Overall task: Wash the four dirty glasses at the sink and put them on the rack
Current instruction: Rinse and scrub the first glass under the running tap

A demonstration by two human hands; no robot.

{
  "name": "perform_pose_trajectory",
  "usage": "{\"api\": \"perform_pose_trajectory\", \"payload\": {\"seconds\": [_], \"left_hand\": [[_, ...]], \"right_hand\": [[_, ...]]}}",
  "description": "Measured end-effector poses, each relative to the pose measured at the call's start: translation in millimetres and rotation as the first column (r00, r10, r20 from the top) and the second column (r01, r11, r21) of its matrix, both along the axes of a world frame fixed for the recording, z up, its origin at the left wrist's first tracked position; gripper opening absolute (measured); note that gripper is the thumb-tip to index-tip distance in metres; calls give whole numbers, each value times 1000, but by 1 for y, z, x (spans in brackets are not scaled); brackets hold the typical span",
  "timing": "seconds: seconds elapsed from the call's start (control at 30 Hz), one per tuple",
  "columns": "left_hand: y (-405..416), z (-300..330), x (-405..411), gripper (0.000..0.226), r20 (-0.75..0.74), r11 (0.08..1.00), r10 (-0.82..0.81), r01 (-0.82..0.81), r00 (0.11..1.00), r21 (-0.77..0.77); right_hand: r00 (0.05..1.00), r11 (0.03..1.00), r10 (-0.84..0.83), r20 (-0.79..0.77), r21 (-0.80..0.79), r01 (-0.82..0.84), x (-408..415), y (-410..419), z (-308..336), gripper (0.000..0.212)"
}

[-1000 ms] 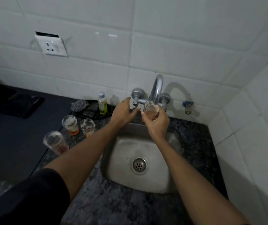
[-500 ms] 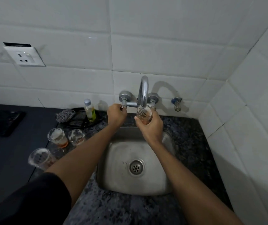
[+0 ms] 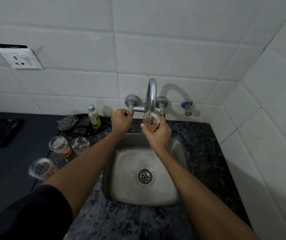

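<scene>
While my left hand point(image 3: 121, 119) gripped the tap handle point(image 3: 129, 113), my right hand point(image 3: 157, 134) held the first glass point(image 3: 151, 120) under the spout point(image 3: 151, 94); rinsing should follow, three glasses waiting.

My forearms cross over the sink point(image 3: 121, 187), its basin open beneath them; left of the sink, three glasses point(image 3: 60, 146) and a bottle point(image 3: 94, 116) crowd the counter.
</scene>
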State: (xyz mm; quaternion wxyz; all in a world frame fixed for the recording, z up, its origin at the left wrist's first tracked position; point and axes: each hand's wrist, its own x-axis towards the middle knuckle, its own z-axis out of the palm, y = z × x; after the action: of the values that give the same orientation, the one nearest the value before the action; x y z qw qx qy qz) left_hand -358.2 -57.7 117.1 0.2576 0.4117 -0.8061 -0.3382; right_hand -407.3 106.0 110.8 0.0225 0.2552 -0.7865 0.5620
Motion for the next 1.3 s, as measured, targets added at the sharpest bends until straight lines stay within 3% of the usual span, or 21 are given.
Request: {"api": "perform_pose_trajectory", "payload": {"seconds": [0.27,0.33,0.4,0.43,0.47,0.5,0.53,0.57,0.67,0.73,0.8,0.87,0.9,1.0,1.07,1.2,1.23,1.3], "left_hand": [[-4,-10,1,34,-23,1000,-9,9,1000,-9],[-1,-11,2,32,-44,997,16,-13,999,73],[16,-6,4,43,-68,943,102,-75,992,325],[26,-2,3,46,-74,806,136,-67,988,588],[39,6,4,46,-107,536,124,24,986,844],[48,8,4,44,-168,260,76,143,983,955],[54,9,5,42,-267,81,16,265,964,961],[57,4,1,40,-354,14,1,354,935,935],[57,2,-9,37,-443,68,106,438,890,896],[58,6,-12,41,-462,59,211,461,861,885],[55,7,-14,38,-460,47,267,466,847,884],[54,8,-15,30,-456,57,297,461,839,886],[53,9,-15,28,-459,57,292,463,839,884],[53,10,-16,25,-492,81,256,488,832,869],[48,8,-16,24,-495,88,191,487,848,869],[44,14,-14,31,-454,101,3,452,891,886],[44,16,-15,32,-460,125,2,456,888,881],[44,16,-19,32,-488,176,65,471,870,864]], "right_hand": [[1000,1000,5,17,18,-5,3,1,2,50],[1000,1000,12,26,28,-12,3,2,3,50],[999,999,19,29,33,-20,3,3,3,52],[999,999,24,26,37,-25,3,4,4,54],[999,998,34,19,46,-35,2,5,4,55],[999,997,54,7,59,-55,2,7,4,55],[996,994,83,-9,75,-82,1,8,4,54],[993,989,118,-24,90,-115,0,9,4,55],[977,972,195,-83,150,-181,-8,17,10,63],[940,955,224,-259,248,-160,-15,22,16,64],[789,926,296,-538,363,-100,-20,25,23,50],[619,871,424,-661,484,-79,-22,28,25,30],[606,844,474,-638,525,-108,-23,28,24,24],[715,784,549,-433,563,-262,-25,20,29,19],[735,745,594,-325,568,-351,-32,16,39,20],[584,542,763,-277,767,-344,-50,22,57,20],[582,557,760,-291,754,-350,-51,24,56,19],[673,678,671,-312,626,-386,-42,20,54,19]]}}
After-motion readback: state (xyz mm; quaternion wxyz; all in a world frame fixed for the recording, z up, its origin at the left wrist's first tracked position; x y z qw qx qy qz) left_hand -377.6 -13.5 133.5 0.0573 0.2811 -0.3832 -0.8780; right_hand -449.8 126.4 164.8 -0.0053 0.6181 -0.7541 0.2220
